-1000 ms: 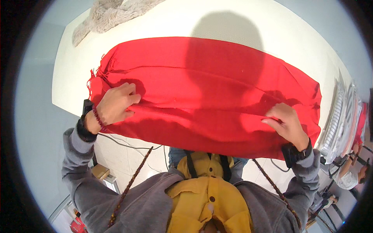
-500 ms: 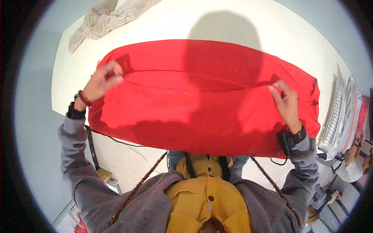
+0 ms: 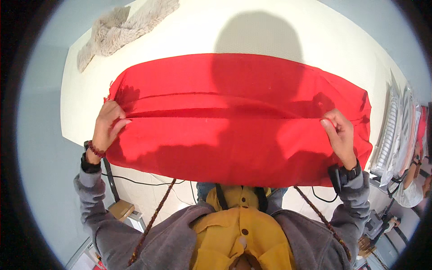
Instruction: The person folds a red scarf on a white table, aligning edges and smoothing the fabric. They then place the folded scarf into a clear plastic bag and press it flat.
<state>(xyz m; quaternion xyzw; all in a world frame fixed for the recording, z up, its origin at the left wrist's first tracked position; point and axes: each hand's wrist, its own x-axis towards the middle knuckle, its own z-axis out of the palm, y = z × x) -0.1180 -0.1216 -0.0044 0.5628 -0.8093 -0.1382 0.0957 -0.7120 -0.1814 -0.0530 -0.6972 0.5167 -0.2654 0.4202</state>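
A large red cloth (image 3: pixel 193 144) lies spread over the near part of the white table, its front edge hanging toward me. A fold or layer edge crosses it from side to side, pulled taut and slightly raised between my hands. At the left end of that edge, my left hand (image 3: pixel 109 121) pinches the cloth between thumb and fingers. My right hand (image 3: pixel 339 130) pinches the same edge at the right end. Loose threads show at the cloth's left corner.
A fluffy beige fabric piece (image 3: pixel 117 33) lies at the far left of the white table (image 3: pixel 189 38). Clear-wrapped packages (image 3: pixel 391 130) stand along the right edge. Another person (image 3: pixel 407 193) is at the far right. A black cable (image 3: pixel 135 181) hangs below the table at the left.
My left hand has come down toward me and now grips the cloth edge, which is straighter and tighter. My right hand has shifted slightly right and nearer, still pinching.
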